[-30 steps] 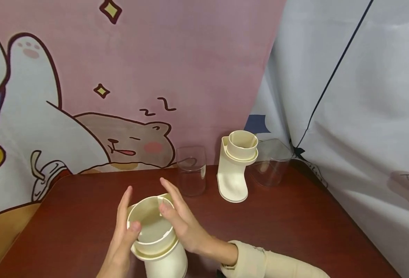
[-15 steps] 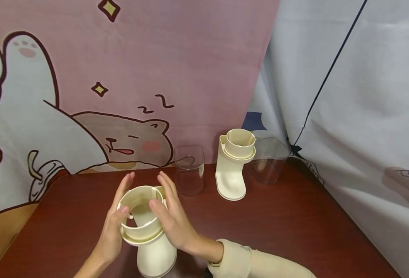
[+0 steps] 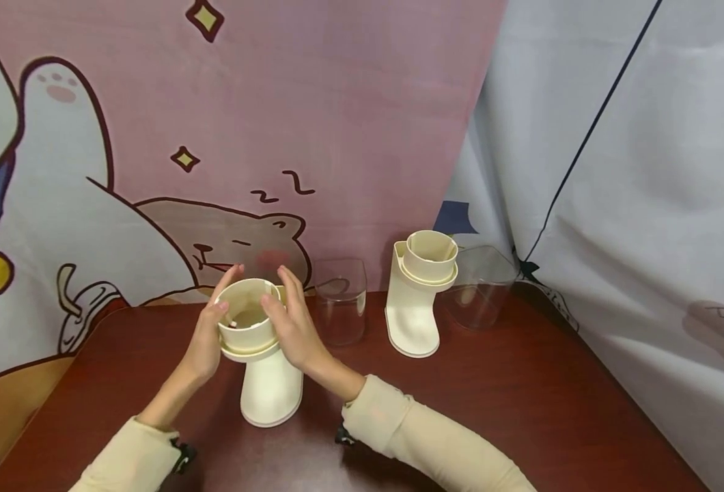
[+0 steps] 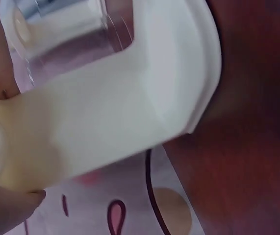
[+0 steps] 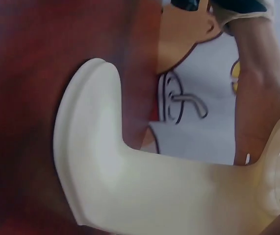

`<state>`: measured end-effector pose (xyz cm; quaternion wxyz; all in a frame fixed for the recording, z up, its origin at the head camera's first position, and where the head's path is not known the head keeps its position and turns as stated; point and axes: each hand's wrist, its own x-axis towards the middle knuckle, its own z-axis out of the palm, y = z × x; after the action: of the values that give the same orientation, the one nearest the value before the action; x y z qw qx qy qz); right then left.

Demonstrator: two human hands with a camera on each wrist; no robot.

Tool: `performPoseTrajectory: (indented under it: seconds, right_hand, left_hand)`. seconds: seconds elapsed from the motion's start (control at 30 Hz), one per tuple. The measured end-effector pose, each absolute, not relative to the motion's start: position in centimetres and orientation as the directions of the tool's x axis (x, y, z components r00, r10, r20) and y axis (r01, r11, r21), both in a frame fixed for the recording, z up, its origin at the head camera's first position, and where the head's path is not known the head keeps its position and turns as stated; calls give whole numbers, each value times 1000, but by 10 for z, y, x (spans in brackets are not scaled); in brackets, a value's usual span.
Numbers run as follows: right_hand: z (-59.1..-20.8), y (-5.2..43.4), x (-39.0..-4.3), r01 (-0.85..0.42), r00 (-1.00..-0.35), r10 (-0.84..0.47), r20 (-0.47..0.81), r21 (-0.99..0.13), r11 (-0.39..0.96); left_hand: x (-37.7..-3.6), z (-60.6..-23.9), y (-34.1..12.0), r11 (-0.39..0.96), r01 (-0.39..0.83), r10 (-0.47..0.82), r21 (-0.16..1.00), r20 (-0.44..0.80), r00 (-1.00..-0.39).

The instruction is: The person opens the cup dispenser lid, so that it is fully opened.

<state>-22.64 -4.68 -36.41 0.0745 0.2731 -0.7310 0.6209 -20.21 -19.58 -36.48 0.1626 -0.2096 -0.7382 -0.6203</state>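
Observation:
A cream plastic stand (image 3: 270, 389) with a round cup-shaped top stands upright on the dark red table (image 3: 522, 410), a little left of centre. My left hand (image 3: 211, 328) holds the left side of that top, thumb on the rim. My right hand (image 3: 291, 324) holds the right side, thumb hooked over the rim and fingers straight behind it. In the left wrist view the stand's curved base (image 4: 130, 107) fills the frame, with a fingertip (image 4: 7, 210) at the lower left. The right wrist view shows the same base (image 5: 105, 186) and my left forearm (image 5: 262, 98) beyond it.
A second cream stand (image 3: 420, 301) of the same shape is at the back of the table. A clear cup (image 3: 339, 301) sits to its left and another clear container (image 3: 479, 287) to its right. Printed cloth hangs behind and to the right.
Both hands have carried the stand away from me, from the near edge towards the back left. It now rests upright on its base, and my arms reach further out.

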Motion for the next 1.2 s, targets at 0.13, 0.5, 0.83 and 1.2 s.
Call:
performPoseTrajectory:
  seconds: [0.13,0.5,0.83,1.2]
  right_hand:
    - [-365,-55,-253,-486,-846,-306,436,-867,111]
    - [-360,-74,-307,-429,-886,-277,373,-885,181]
    - [-360,-73,-311,-402,-897,-270,351,-900,166]
    - [-362,-73,-310,-411,-899,-250,360,-890,196]
  left_hand:
    - [-228,-367,-205,149,499,99,853,490,-866]
    - [-282,-361,-215,102,459,23,882,460,-888]
    - [-286,-361,-214,85,444,18,892,445,-896]
    - [-285,-363,-212,68,437,8,897,437,-899]
